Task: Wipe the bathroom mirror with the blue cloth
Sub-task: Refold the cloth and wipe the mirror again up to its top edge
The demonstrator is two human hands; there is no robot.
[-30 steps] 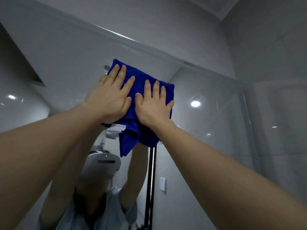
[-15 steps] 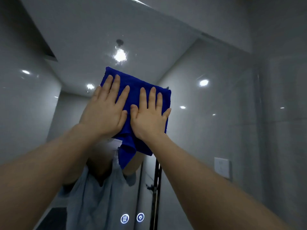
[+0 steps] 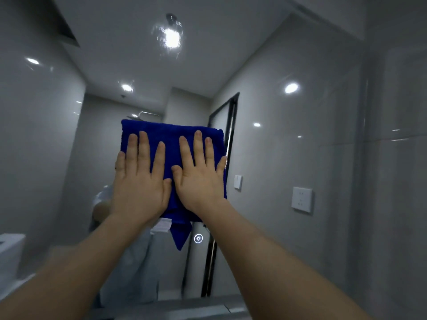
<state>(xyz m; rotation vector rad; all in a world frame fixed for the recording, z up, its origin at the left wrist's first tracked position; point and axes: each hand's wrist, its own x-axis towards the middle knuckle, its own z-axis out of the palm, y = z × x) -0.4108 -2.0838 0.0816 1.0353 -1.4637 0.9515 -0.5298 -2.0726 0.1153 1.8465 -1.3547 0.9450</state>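
Glossy grey walls (image 3: 392, 204); ceiling spotlights (image 3: 172, 38); white wall socket (image 3: 301, 199) right; black-framed door (image 3: 231, 130), perhaps reflected.

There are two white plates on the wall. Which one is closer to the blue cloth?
The smaller plate, just right of the cloth. The larger plate, the one with socket holes, sits farther right and slightly lower.

Left hand (image 3: 141, 181), right hand (image 3: 199, 179), blue cloth (image 3: 171, 134) lower on mirror (image 3: 265, 215), untilted.
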